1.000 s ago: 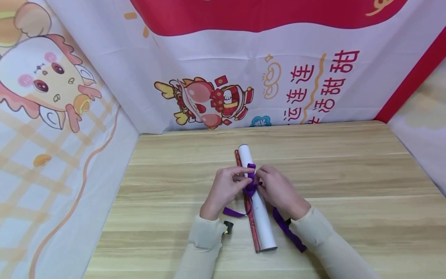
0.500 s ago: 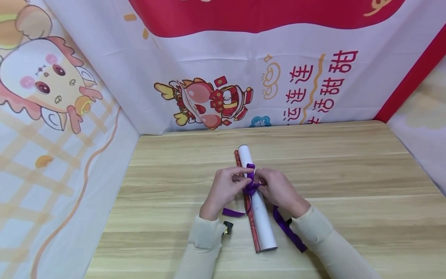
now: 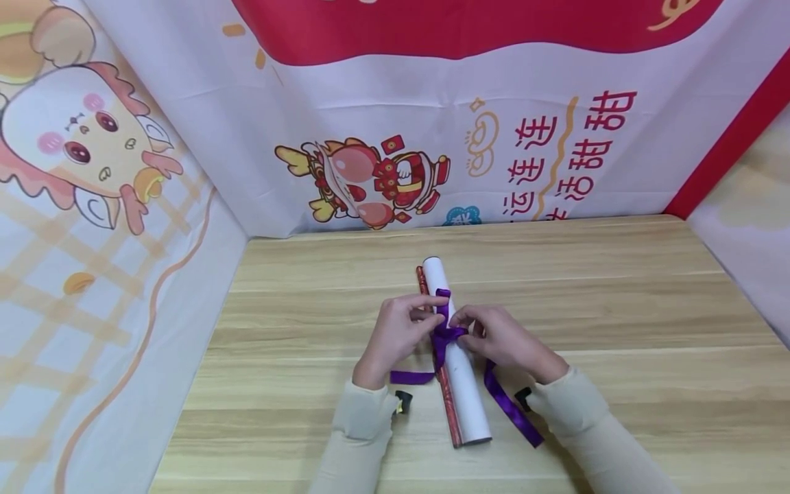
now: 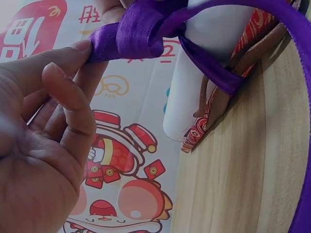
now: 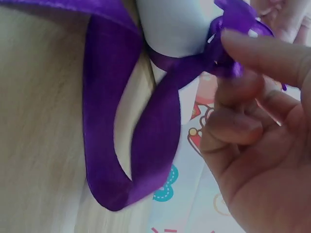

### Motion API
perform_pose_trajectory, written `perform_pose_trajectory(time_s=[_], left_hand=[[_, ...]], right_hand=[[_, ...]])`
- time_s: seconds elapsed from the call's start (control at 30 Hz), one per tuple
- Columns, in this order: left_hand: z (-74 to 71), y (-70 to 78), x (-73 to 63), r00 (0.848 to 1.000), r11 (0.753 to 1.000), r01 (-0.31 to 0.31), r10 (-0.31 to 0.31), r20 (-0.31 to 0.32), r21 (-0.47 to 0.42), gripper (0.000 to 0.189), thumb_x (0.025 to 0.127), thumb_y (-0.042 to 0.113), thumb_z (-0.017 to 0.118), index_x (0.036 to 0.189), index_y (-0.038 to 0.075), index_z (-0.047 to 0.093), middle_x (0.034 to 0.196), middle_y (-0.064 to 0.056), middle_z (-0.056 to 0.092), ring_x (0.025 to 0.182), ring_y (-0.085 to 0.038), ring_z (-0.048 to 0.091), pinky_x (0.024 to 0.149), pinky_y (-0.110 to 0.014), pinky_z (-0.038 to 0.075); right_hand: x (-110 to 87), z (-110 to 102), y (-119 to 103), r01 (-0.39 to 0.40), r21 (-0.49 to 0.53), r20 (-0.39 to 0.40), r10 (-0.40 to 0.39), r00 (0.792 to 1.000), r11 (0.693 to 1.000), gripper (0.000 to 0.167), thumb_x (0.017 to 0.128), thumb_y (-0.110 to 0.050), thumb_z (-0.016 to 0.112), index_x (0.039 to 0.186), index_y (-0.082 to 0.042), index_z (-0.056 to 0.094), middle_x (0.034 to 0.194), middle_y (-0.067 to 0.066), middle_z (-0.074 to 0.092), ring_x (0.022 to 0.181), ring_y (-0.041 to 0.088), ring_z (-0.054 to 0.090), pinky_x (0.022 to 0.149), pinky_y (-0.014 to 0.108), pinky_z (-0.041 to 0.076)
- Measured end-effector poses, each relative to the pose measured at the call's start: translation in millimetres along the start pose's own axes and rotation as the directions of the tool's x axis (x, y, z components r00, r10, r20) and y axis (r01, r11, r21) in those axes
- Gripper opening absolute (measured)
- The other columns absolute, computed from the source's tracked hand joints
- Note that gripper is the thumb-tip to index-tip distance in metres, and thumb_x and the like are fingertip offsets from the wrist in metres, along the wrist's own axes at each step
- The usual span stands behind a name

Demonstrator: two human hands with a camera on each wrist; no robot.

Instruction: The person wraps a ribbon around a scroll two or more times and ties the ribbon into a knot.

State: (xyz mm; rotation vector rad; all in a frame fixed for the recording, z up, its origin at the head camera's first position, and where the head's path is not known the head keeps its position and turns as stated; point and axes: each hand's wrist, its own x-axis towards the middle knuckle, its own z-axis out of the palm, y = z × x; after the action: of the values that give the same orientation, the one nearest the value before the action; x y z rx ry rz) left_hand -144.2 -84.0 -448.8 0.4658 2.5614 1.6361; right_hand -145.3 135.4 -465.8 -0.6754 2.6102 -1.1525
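A white roll [image 3: 470, 408] lies lengthwise on the table, with a red patterned strip [image 3: 449, 405] along its left side. Round both runs a purple ribbon [image 3: 441, 339], crossed and looped on top. My left hand [image 3: 395, 334] pinches a standing ribbon loop between thumb and fingers; the left wrist view shows that loop [image 4: 141, 36] folded at the fingertips. On the roll's right side, my right hand [image 3: 501, 337] pinches another part of the ribbon near the crossing. Its fingers partly hide the knot in the right wrist view, where a long ribbon tail [image 5: 155, 136] hangs in a bend.
One ribbon end [image 3: 412, 377] lies left of the roll, another [image 3: 515, 415] to its right. The wooden table [image 3: 296, 329] meets a printed white and red cloth [image 3: 395, 89] at its back edge. Black wrist camera parts [image 3: 404, 402] show by the cuffs.
My right hand has shifted slightly right and toward me, drawing ribbon out to the right of the crossing. The left hand keeps its pinch in nearly the same spot.
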Motion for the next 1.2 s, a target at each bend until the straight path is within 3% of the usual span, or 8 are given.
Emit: perform_pose_trajectory(time_s=[0.13, 0.3, 0.47, 0.8, 1.2], left_hand=[[0.0, -0.4, 0.4, 1.000, 1.000, -0.004, 0.004, -0.004, 0.000, 0.027, 0.094, 0.006, 0.078, 0.121, 0.010, 0.079, 0.101, -0.012, 0.078, 0.087, -0.020, 0.078, 0.057, -0.019, 0.052], [0.0, -0.5, -0.2, 1.000, 1.000, -0.013, 0.013, -0.005, -0.011, 0.026, 0.094, 0.005, 0.078, 0.120, 0.008, 0.079, 0.101, -0.013, 0.077, 0.089, -0.023, 0.079, 0.061, -0.018, 0.054], [0.2, -0.8, -0.1, 1.000, 1.000, -0.008, 0.008, -0.002, -0.019, 0.025, 0.095, 0.006, 0.077, 0.120, 0.008, 0.079, 0.105, -0.014, 0.078, 0.090, -0.023, 0.079, 0.064, -0.017, 0.054], [0.7, 0.2, 0.7, 1.000, 1.000, -0.007, 0.007, -0.007, 0.002, 0.025, 0.095, 0.007, 0.078, 0.120, 0.010, 0.080, 0.104, -0.011, 0.078, 0.091, -0.021, 0.079, 0.069, -0.018, 0.058], [1.2, 0.9, 1.2, 1.000, 1.000, -0.015, 0.015, -0.012, -0.003, 0.024, 0.094, 0.005, 0.078, 0.118, 0.007, 0.080, 0.102, -0.015, 0.078, 0.090, -0.025, 0.080, 0.068, -0.017, 0.057]], right_hand=[[2.5, 6.1, -2.6, -0.013, -0.071, -0.055, 0.009, 0.998, 0.997, 0.017, 0.096, -0.005, 0.074, 0.112, -0.009, 0.075, 0.101, 0.004, 0.075, 0.075, 0.009, 0.060, 0.063, 0.023, 0.053], [6.4, 13.2, -7.3, -0.008, -0.183, -0.132, -0.016, 0.991, 0.983, 0.014, 0.096, -0.005, 0.074, 0.109, -0.010, 0.075, 0.104, 0.005, 0.076, 0.085, 0.013, 0.066, 0.075, 0.031, 0.059], [8.5, 16.8, -9.3, -0.007, -0.244, -0.163, -0.034, 0.986, 0.970, 0.025, 0.099, -0.010, 0.072, 0.124, -0.008, 0.073, 0.114, 0.009, 0.078, 0.100, 0.021, 0.074, 0.088, 0.042, 0.063], [9.8, 18.2, -6.6, 0.000, -0.260, -0.190, -0.051, 0.980, 0.966, 0.021, 0.100, -0.005, 0.068, 0.119, -0.007, 0.077, 0.099, 0.007, 0.073, 0.082, 0.015, 0.067, 0.075, 0.034, 0.061], [6.8, 15.5, -4.4, 0.019, -0.215, -0.198, -0.062, 0.978, 0.976, 0.022, 0.100, 0.001, 0.063, 0.114, -0.005, 0.079, 0.109, 0.011, 0.079, 0.100, 0.026, 0.075, 0.090, 0.045, 0.063]])
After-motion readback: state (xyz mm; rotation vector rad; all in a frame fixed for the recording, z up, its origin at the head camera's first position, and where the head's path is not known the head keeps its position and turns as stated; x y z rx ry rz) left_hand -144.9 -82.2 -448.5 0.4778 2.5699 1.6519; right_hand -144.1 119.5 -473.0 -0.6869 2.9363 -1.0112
